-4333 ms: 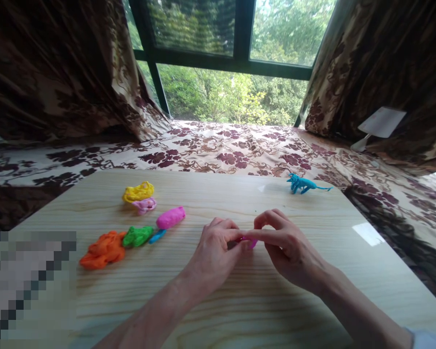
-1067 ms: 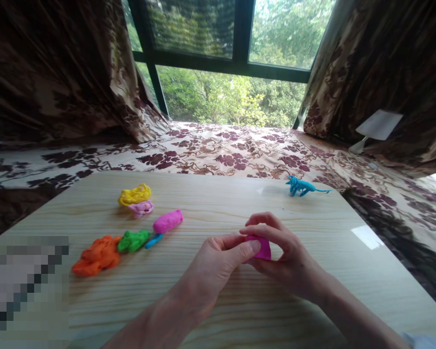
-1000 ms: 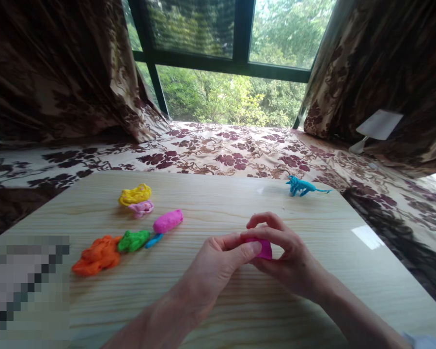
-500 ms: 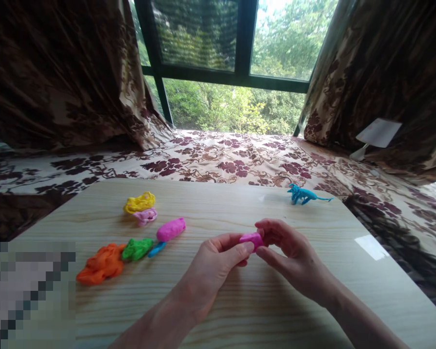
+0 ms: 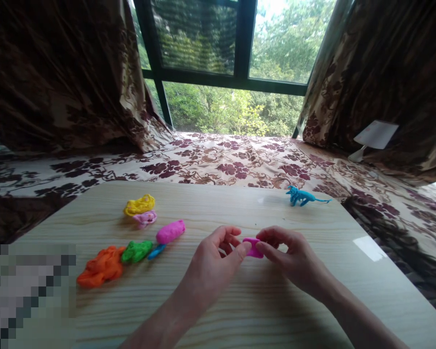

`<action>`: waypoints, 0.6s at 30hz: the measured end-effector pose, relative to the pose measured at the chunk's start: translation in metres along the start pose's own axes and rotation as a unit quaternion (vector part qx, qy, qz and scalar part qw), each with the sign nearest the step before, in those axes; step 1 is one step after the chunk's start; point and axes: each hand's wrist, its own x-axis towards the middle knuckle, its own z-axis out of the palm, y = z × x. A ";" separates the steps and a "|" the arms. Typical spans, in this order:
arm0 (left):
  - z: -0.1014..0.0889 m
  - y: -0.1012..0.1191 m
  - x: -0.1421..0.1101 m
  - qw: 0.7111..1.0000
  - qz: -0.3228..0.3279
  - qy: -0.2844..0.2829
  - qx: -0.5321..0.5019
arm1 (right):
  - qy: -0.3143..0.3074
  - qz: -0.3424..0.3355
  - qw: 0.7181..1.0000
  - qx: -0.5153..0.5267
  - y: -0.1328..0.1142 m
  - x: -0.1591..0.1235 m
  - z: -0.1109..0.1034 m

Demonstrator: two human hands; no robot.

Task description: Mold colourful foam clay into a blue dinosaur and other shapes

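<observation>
A small flattened piece of pink modelling clay [image 5: 253, 247] is between my two hands, above the table. My right hand [image 5: 294, 252] pinches its right end between thumb and index finger. At the left end, the thumb of my left hand [image 5: 218, 257] presses on the clay, with its index finger lifted and curled apart from it; the other fingertips are partly hidden. Left of my hands lies a larger pink clay roll [image 5: 170, 232], touching a short blue clay piece [image 5: 156, 251]. Beside these are a green clay lump [image 5: 137, 251] and an orange clay lump [image 5: 101, 266].
Yellow clay [image 5: 140, 205] and pale pink clay [image 5: 145, 219] lie at the table's back left. A blue clay animal figure [image 5: 302, 196] with a long tail stands near the back right edge. Beyond the wooden table [image 5: 210, 203], a white lamp [image 5: 376, 134] sits on flowered cloth.
My right fingers have closed on the right end of the pink clay. My left index finger has lifted off it, and the piece looks flatter and wider.
</observation>
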 end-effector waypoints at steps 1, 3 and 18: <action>0.000 -0.001 0.001 0.997 0.048 0.028 0.047 | 0.011 0.006 0.999 -0.034 0.002 0.000 0.000; -0.001 -0.003 0.001 0.982 0.135 0.052 0.125 | 0.021 0.011 0.995 -0.095 0.008 0.001 0.002; 0.014 -0.011 0.004 0.928 0.206 0.005 0.311 | -0.009 -0.037 0.991 -0.125 0.012 0.001 0.001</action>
